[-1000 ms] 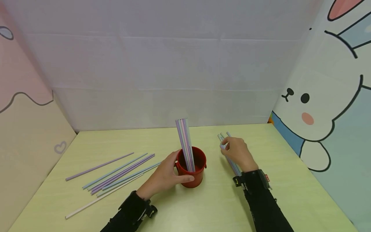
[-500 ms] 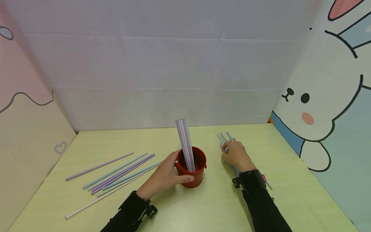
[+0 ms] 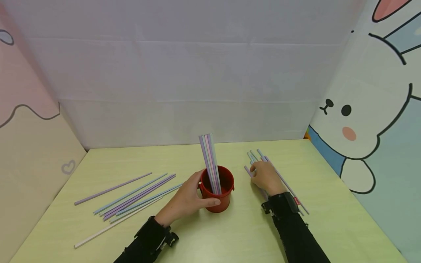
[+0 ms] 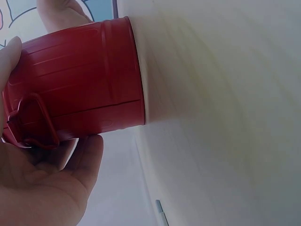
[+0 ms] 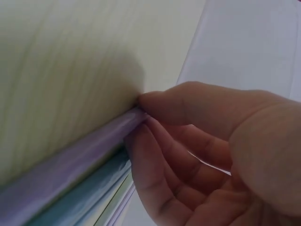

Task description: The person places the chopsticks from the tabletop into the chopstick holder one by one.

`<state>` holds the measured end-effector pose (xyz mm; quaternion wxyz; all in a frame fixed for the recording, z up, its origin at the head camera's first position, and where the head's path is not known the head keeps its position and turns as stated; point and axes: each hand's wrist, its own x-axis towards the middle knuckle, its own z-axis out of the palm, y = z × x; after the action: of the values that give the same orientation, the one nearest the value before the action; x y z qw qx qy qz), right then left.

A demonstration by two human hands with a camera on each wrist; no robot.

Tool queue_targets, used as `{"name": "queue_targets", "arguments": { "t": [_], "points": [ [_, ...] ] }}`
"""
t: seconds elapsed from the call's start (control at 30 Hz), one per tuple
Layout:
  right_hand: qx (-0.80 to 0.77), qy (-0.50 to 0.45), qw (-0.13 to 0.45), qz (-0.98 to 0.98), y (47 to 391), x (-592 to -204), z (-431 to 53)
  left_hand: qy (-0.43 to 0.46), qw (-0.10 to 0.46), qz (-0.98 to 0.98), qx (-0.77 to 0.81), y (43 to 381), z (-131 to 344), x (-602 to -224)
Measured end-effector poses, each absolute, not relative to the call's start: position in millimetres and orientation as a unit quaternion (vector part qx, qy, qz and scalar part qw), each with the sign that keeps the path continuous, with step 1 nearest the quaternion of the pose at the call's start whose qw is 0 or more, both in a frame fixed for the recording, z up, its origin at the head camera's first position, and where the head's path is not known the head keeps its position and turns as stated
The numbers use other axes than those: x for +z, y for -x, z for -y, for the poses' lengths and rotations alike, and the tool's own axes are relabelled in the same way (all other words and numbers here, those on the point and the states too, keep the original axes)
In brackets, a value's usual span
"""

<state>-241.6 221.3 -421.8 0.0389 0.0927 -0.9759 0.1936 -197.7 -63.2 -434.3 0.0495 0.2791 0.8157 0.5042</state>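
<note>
My left hand (image 3: 184, 204) holds a small red metal bucket (image 3: 223, 204) upright on the table, thumb across its front and fingers behind. Inside it leans a bundle of pastel straws (image 3: 210, 157). To the right, my right hand (image 3: 267, 178) is low over another group of straws. In the right wrist view, thumb and index finger pinch a purple straw (image 5: 89, 148) close to the tabletop. Beside that straw lie a blue straw (image 5: 96, 186) and several paler ones. The left wrist view shows the bucket's side with its handle lug (image 4: 35, 120).
Several purple, blue and white straws (image 3: 138, 191) lie spread at the left of the table (image 3: 213, 241). A purple straw (image 3: 283, 179) lies to the right of my right hand. A pale wall (image 3: 197, 91) stands behind, with cartoon-printed panels (image 3: 371, 146) at the sides.
My right hand has shifted slightly toward me. A purple straw's far end has come out to the left of the right-hand group. The left hand and bucket have stayed still.
</note>
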Motion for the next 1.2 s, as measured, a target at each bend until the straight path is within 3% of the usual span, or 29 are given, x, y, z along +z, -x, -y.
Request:
{"name": "queue_targets", "arguments": {
  "t": [0.37, 0.67, 0.93, 1.2],
  "points": [
    [0.237, -0.132, 0.04, 0.962, 241.9, -416.8, -220.6, -0.275, 0.049, -0.819, 0.5, 197.5, 63.3, -434.0],
    [0.29, -0.164, 0.052, 0.941, 230.0, -389.5, -215.6, -0.271, 0.051, -0.82, 0.501, 197.2, 63.3, -434.2],
    [0.332, -0.18, 0.118, 0.918, 217.5, -361.3, -207.8, -0.275, 0.052, -0.818, 0.502, 197.4, 62.7, -433.8],
    [0.375, -0.195, 0.231, 0.876, 209.5, -339.2, -201.7, -0.274, 0.052, -0.819, 0.502, 197.2, 63.1, -433.1]
  ]
}}
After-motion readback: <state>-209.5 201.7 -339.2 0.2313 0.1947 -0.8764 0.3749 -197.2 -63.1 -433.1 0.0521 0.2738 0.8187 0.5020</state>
